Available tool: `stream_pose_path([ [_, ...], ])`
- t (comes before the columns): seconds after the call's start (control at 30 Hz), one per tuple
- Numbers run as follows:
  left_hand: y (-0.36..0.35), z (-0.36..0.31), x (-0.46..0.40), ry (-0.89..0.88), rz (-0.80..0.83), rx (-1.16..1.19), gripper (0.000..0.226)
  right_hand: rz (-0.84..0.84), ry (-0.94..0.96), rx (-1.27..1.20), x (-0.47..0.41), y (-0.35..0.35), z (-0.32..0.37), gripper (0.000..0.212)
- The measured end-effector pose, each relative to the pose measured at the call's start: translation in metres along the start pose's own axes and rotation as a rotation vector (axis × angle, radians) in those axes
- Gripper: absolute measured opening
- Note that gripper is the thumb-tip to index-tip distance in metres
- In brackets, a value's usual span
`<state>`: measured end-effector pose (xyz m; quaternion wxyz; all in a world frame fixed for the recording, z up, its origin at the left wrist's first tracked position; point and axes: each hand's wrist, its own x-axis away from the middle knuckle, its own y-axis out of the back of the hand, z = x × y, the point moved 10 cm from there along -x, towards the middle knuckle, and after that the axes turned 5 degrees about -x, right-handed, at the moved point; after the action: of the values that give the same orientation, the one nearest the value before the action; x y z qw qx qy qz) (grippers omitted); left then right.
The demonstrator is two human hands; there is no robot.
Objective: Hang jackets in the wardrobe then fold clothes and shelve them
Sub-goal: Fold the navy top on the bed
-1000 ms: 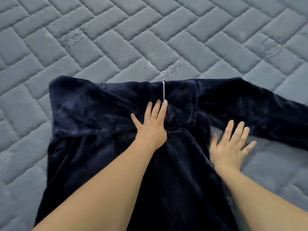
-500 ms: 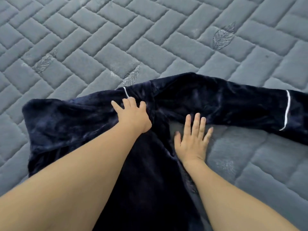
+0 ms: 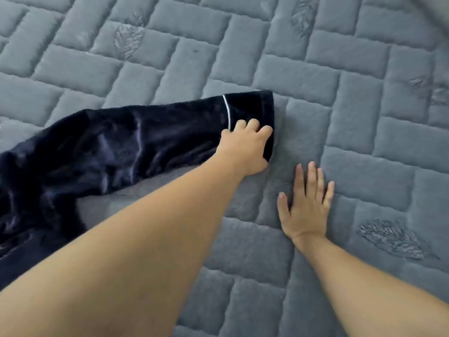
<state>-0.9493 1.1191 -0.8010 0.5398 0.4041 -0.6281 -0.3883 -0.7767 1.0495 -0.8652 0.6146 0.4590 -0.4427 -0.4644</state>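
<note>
Grey quilted bedspread (image 3: 315,69) underneath everything. Right hand (image 3: 306,203) flat on it, fingers straight, slightly spread, just right of the garment. Left hand (image 3: 245,144) grips dark navy sleeve (image 3: 145,139) at its white-piped cuff (image 3: 250,107), fingers curled.

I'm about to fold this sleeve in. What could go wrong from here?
The left hand grips only the cuff of the navy velvet garment, so the sleeve may twist or bunch as it's folded. The right hand rests flat on the grey quilted mattress cover, not the fabric, so the body could drag along.
</note>
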Motion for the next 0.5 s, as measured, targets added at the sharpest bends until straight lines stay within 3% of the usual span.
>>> stream_pose_path([
  [0.07,-0.018,-0.018,-0.006,0.086,0.006,-0.168,0.072,-0.011,0.004,0.013,0.004,-0.005,-0.003,0.074],
  [0.17,-0.012,-0.028,-0.008,0.152,-0.13,-0.235,0.05,-0.021,0.001,0.013,0.001,-0.004,-0.01,0.073],
  [0.33,0.015,-0.006,-0.005,0.18,-0.318,0.004,0.013,-0.035,0.026,0.004,0.001,-0.005,-0.011,0.073],
  [0.4,0.021,0.009,0.008,0.253,-0.363,0.143,0.014,-0.032,0.022,0.01,0.001,-0.005,-0.011,0.073],
  [0.5,0.034,0.026,0.048,0.309,-0.457,0.163,0.017,0.008,-0.004,0.047,0.001,0.002,-0.004,0.072],
])
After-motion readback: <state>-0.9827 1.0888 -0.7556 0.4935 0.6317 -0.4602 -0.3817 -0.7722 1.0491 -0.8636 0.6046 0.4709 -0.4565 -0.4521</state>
